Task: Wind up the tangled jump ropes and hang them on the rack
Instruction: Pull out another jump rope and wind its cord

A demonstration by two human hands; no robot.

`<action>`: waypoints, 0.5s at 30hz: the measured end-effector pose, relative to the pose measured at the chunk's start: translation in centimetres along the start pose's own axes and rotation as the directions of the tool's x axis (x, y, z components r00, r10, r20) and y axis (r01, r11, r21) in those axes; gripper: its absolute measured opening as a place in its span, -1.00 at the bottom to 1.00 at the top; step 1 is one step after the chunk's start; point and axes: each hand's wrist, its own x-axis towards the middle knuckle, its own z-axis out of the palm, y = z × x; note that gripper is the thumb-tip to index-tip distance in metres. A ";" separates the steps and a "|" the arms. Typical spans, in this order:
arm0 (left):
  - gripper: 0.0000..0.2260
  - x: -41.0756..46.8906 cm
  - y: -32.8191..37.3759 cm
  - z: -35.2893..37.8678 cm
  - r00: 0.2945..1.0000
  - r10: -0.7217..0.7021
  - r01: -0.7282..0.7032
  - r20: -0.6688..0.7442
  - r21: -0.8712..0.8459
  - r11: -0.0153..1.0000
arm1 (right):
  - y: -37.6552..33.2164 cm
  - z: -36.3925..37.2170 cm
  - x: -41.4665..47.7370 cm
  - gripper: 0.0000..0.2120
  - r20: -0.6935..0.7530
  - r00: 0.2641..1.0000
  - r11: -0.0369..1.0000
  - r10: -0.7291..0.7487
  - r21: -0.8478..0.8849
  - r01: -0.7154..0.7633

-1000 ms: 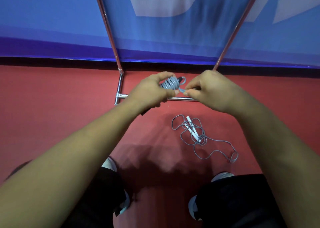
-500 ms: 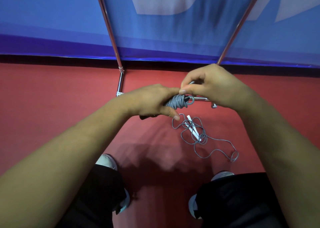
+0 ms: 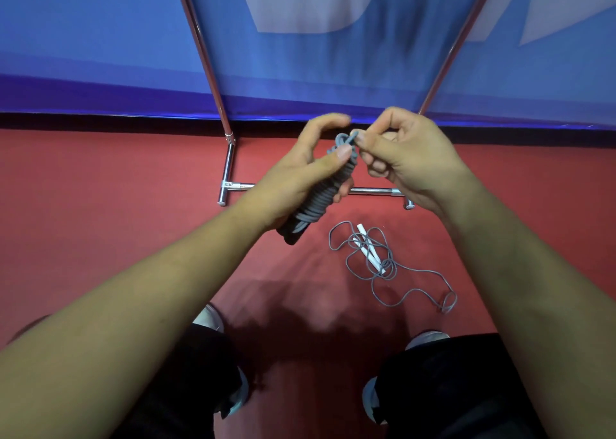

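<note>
We see the left hand (image 3: 310,172) wrapped around a wound grey jump rope (image 3: 320,202), thumb pressed on the coils near the top and the fingers curled behind the bundle. The bundle tilts, its dark handle end (image 3: 293,235) poking out below the palm toward the near left. The right hand (image 3: 410,158) pinches the rope's loose end (image 3: 350,137) between thumb and forefinger at the top of the bundle, the other fingers curled in. Both hands are held above the red floor (image 3: 100,205), in front of the rack (image 3: 373,191), whose chrome base bar lies on the floor behind them. Its 2 poles (image 3: 206,55) rise on the left and right against a blue banner (image 3: 100,38). Nearer to us and to the right, a 2nd grey rope (image 3: 380,288) lies tangled on the floor in loose loops, with white handles (image 3: 368,252) in the middle of the tangle, apart from both hands. At the near edge we see black trousers (image 3: 450,388) and 2 pale shoe tips (image 3: 208,318).
</note>
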 end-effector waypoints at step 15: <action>-0.73 0.6 0.8 -0.3 0.993 -0.115 0.096 -0.014 -0.455 0.885 | -0.7 -0.3 -0.8 -0.81 0.013 0.972 0.966 -0.233 -0.117 0.233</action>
